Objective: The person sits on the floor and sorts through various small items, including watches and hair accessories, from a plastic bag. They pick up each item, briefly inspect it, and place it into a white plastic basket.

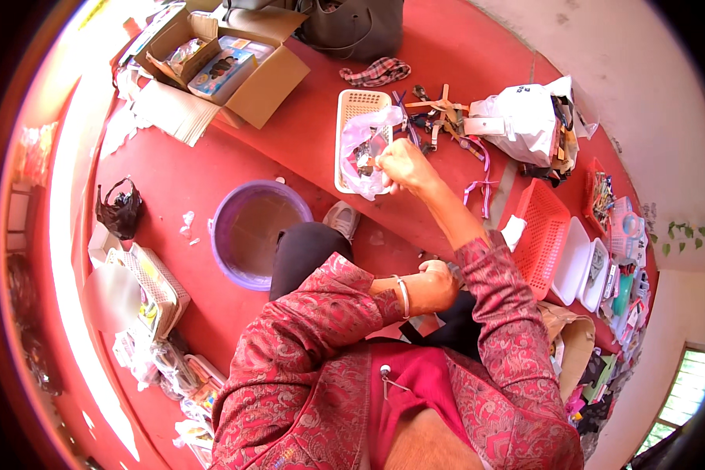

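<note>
My right hand reaches over a cream plastic basket, its fingers pinched together at the edge of a pinkish see-through plastic bag. Small dark and silvery pieces show inside the bag. What the fingertips hold is too small to tell. Close to my lap, my left hand is curled into a fist, with a bangle on the wrist. Whatever it grips is hidden by the fingers. Several watch-like straps lie in a heap to the right of the basket.
A purple tub of cloudy water stands left of my knee. At the back left is an open cardboard box; a dark handbag sits behind. To the right are a stuffed white bag, a red basket and white trays.
</note>
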A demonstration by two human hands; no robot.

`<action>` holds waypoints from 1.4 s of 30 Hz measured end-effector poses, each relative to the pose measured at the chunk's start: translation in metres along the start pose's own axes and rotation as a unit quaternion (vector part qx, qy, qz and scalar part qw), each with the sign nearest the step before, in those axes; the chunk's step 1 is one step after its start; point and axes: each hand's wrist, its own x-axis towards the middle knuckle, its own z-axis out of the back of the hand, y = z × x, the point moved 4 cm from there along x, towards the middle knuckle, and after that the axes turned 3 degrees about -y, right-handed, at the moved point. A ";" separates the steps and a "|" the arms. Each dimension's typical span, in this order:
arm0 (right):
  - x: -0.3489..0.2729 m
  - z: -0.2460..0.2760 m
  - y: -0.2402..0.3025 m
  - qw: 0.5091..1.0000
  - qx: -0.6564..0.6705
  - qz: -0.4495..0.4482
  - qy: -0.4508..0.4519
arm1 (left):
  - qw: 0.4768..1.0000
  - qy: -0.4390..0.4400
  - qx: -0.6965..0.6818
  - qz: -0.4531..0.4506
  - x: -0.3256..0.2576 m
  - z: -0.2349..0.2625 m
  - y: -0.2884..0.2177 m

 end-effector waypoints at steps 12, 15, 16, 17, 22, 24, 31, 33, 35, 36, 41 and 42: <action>0.061 -0.039 -0.043 0.981 -0.065 -0.183 -0.022 | 0.997 0.053 0.046 -0.031 -0.021 0.001 -0.002; 0.044 -0.036 -0.026 0.961 -0.235 -0.147 -0.018 | 0.993 0.056 0.071 -0.079 -0.042 0.002 0.004; 0.035 -0.034 -0.016 0.952 -0.284 -0.107 -0.034 | 0.998 0.046 0.024 -0.041 -0.036 0.003 0.005; 0.036 -0.034 -0.021 0.947 -0.318 -0.049 0.017 | 0.990 -0.023 0.110 -0.088 -0.033 -0.005 0.004; 0.008 -0.035 -0.003 0.912 -0.312 0.212 -0.159 | 0.886 -0.380 0.229 -0.135 -0.075 0.017 0.000; -0.002 -0.024 -0.001 0.847 -0.278 0.289 -0.350 | 0.889 -0.334 0.271 -0.160 -0.067 0.011 -0.003; -0.034 0.086 -0.117 0.927 0.041 -0.019 -0.372 | 0.966 -0.128 0.210 -0.077 -0.042 0.007 -0.008; -0.043 0.105 -0.183 0.889 -0.131 -0.171 -0.404 | 0.975 -0.106 0.183 -0.074 -0.032 0.004 -0.008; -0.054 0.108 -0.224 0.856 -0.137 -0.314 -0.388 | 0.978 -0.097 0.171 -0.068 -0.028 0.000 -0.009; -0.056 0.109 -0.242 0.842 -0.160 -0.313 -0.409 | 0.977 -0.100 0.172 -0.072 -0.026 0.001 -0.010; -0.040 0.095 -0.268 0.837 -0.251 -0.259 -0.411 | 0.976 -0.083 0.183 -0.082 -0.018 0.003 -0.010; -0.033 0.093 -0.269 0.843 -0.263 -0.242 -0.401 | 0.975 -0.078 0.188 -0.086 -0.017 0.003 -0.010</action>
